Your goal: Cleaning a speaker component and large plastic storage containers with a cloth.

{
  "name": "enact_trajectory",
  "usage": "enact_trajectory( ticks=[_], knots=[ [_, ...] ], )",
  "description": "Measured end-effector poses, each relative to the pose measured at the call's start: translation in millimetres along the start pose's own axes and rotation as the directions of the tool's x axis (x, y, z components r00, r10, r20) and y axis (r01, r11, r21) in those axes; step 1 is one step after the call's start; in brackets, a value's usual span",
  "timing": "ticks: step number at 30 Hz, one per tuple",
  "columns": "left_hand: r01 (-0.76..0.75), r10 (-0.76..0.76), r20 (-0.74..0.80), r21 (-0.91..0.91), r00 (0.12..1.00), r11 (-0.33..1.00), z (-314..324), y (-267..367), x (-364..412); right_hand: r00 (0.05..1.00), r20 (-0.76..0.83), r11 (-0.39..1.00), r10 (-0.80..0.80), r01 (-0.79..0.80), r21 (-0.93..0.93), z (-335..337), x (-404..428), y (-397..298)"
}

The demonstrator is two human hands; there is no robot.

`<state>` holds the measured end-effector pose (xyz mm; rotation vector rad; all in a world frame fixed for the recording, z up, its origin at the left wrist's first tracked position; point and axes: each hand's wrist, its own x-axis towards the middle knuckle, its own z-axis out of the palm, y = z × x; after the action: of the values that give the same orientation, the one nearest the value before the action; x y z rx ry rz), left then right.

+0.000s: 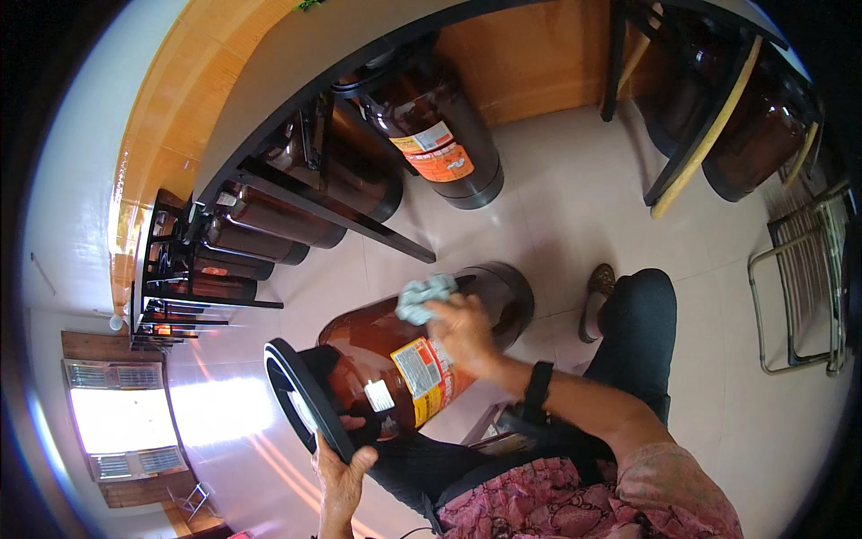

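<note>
A large amber-brown barrel (363, 323) with a dark base leans across in front of my legs, its base on the floor and its top towards the left. My left hand (341, 465) grips the black ring-shaped rim (323, 411) at that top end. In my right hand (465, 337) is a crumpled pale blue-green cloth (425, 296), pressed against the barrel's side. Just below that hand, a yellow and orange label (421, 377) with printing wraps the barrel. A small white sticker (378, 395) is stuck nearer the rim.
Another brown barrel (444, 135) stands beyond, by a black-edged table (269, 74). Several more barrels (283, 215) line up under tables at left. Two dark barrels (754, 148) stand at upper right. A folding metal-framed chair (801, 290) is on the right; a table leg (377, 229) juts towards the barrel.
</note>
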<state>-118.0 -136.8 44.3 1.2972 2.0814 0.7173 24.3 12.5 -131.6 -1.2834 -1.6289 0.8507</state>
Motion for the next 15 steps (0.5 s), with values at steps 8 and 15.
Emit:
enact_trajectory(
  ticks=[8,15],
  knots=[
    [0.060,-0.084,-0.075,-0.272,0.994,0.960,15.5,32.5,22.2,0.899,0.006,0.889,-0.439,0.432,0.153,-0.6,-46.6,-108.3],
    [-0.034,0.003,-0.121,-0.251,0.993,0.967,25.4,16.8,8.1,0.963,0.000,0.960,-0.270,0.269,0.083,3.6,1.1,-60.0]
  ],
)
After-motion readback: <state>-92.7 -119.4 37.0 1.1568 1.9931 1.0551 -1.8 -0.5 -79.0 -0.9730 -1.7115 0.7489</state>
